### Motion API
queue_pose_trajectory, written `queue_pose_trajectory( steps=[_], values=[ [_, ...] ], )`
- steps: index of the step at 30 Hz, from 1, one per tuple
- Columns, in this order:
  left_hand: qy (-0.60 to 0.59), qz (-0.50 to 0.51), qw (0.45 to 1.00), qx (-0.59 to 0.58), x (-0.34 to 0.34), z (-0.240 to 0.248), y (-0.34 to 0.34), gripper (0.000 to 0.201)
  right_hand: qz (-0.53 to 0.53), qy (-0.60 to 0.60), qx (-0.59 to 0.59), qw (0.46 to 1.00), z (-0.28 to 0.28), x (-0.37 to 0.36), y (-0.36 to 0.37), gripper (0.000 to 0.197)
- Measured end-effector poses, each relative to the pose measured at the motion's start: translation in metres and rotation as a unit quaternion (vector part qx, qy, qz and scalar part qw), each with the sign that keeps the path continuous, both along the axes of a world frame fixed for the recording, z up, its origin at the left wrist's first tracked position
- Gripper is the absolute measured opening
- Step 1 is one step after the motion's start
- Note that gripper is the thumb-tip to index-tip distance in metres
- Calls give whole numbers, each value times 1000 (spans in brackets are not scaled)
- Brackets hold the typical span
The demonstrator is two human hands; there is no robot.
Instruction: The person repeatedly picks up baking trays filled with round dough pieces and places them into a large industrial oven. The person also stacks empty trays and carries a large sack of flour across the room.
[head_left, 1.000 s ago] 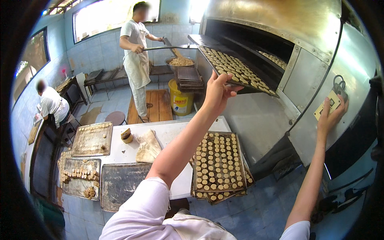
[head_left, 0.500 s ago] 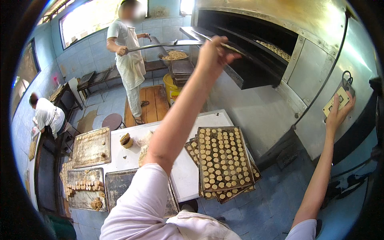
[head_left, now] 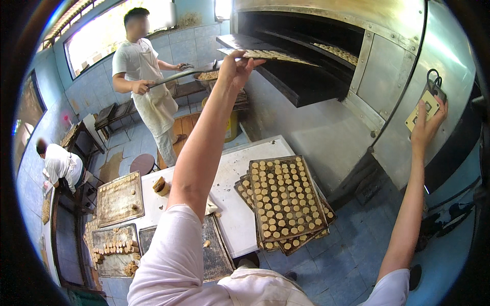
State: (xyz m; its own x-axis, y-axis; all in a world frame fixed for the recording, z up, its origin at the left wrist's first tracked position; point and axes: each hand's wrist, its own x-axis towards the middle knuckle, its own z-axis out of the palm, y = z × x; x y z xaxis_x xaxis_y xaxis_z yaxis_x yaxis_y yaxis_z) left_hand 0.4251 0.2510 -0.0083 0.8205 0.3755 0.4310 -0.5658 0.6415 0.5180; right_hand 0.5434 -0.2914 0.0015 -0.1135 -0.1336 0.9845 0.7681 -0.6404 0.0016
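My left hand (head_left: 237,70) is raised at the oven mouth, closed at the near edge of a baking tray (head_left: 278,55) bearing rows of pale cookies. Its thumb is above the edge and its fingers reach below. The tray sits partly outside the dark oven (head_left: 306,84). A co-worker (head_left: 145,76) holds a long metal bar (head_left: 186,74) whose far end reaches toward that tray. On the right, my right hand (head_left: 431,120) is wrapped round a cream switch box (head_left: 414,118) with a black cord, against the oven's metal side.
Below stands a white table (head_left: 240,224) with a stack of cookie trays (head_left: 288,204). Further left lie a floured tray (head_left: 120,191), a tray of brown pieces (head_left: 115,265) and a dark tray (head_left: 219,255). A round stool (head_left: 143,163) and a second person (head_left: 64,166) are beyond.
My left hand and the cookie tray have come leftward, out of the oven. The co-worker has shifted left with the bar. My right hand stays on the switch box.
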Motion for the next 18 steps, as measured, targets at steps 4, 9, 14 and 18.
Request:
queue_pose_trajectory(
  steps=[4, 9, 14, 18],
  values=[
    [0, -25, 986, -163, 21, -50, -14, 61, -9, 1, -7, 1000, -2, -3, -4, 51],
    [39, 122, 990, -61, 8, -130, -28, 74, -9, -9, -16, 1000, 1, -7, 4, 52],
    [336, 170, 863, 336, -78, -277, -115, 71, -79, -15, -25, 996, -5, 5, -19, 58],
    [541, 414, 572, 456, -184, -471, -186, 37, -58, -63, -27, 996, -4, 9, -9, 56]
  ],
)
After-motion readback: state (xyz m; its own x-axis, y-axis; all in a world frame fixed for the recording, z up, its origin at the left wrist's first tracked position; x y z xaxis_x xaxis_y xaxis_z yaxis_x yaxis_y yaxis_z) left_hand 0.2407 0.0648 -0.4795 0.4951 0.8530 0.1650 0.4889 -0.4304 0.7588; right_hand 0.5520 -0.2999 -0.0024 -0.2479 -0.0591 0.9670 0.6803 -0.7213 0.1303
